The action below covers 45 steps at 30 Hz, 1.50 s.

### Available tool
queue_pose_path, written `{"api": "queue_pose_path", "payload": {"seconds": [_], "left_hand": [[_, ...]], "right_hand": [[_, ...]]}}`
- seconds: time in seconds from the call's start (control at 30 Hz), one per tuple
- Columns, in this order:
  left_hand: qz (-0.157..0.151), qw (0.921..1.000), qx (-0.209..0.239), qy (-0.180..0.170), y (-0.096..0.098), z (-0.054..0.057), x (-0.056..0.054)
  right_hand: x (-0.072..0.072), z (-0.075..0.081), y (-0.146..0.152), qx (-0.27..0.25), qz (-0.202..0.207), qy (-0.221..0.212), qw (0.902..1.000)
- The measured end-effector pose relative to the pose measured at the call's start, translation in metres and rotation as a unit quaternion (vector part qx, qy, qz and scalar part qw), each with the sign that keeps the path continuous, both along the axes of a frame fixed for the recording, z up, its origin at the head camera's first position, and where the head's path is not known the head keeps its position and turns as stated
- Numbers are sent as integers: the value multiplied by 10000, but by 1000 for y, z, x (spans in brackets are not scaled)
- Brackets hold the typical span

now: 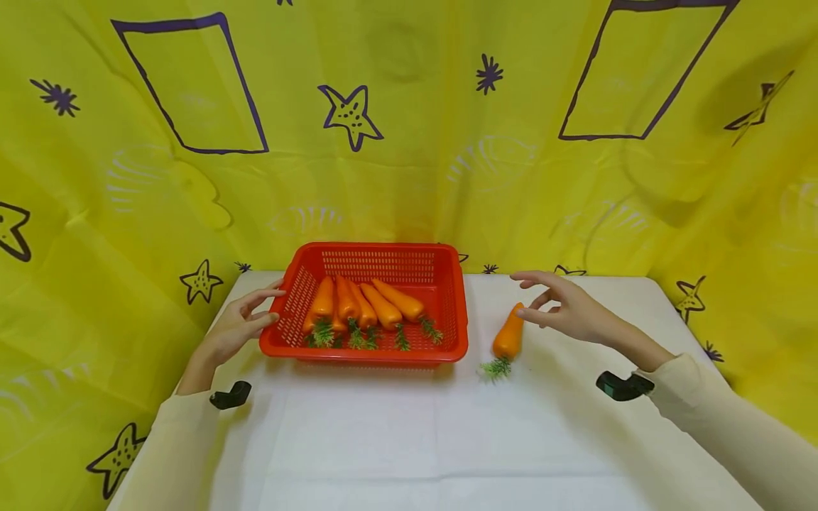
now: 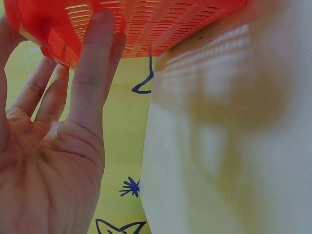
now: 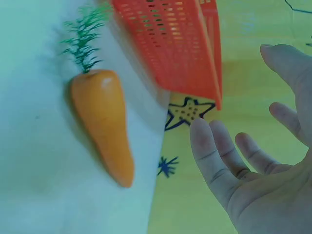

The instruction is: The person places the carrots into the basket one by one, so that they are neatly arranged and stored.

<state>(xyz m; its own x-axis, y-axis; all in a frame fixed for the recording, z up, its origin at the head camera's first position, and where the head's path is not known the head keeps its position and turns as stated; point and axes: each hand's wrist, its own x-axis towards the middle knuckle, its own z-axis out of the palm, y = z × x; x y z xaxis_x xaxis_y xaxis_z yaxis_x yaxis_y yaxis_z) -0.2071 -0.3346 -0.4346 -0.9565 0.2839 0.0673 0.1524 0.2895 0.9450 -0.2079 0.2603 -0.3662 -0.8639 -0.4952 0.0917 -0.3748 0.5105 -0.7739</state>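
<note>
Several orange toy carrots (image 1: pixel 381 306) with green leafy tops lie side by side in a red plastic basket (image 1: pixel 451 341). At the basket's left end is my left hand (image 1: pixel 238 323), its fairly straight fingers and thumb touching the rim and side. In the left wrist view, the fingers (image 2: pixel 87 78) reach up to the slotted wall. One more toy carrot (image 3: pixel 103 122) lies on the table right of the basket, leaves towards me. My right hand (image 1: pixel 565 309) hovers beside its narrow tip, fingers spread and loosely bent, holding nothing. The right wrist view shows a gap between hand and carrot.
A white-covered table (image 1: pixel 358 433) carries the basket and the single carrot. Behind it and along both sides hangs a yellow curtain (image 1: pixel 409 191) with dark star drawings. The basket stands near the table's back edge.
</note>
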Motion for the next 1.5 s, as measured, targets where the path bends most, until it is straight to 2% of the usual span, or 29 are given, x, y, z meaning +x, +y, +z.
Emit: {"api": "queue_pose_path", "payload": {"seconds": [0.2, 0.47, 0.8, 1.17, 1.5], "left_hand": [[-16, 10000, 2, 69, -1, 0, 0], [-89, 9998, 156, 75, -1, 0, -2], [-119, 9998, 166, 70, -1, 0, -4], [-127, 9998, 144, -6, -1, 3, 0], [-138, 9999, 20, 89, 0, 5, 1]], "right_hand": [[8, -13, 13, -105, -178, 0, 9998], [9, -20, 14, -291, -285, -73, 9991], [3, -32, 14, -330, -509, -756, 9953], [-6, -63, 1, -135, -927, -1845, 9784], [-12, -80, -11, -124, -1301, -2052, 9700]]}}
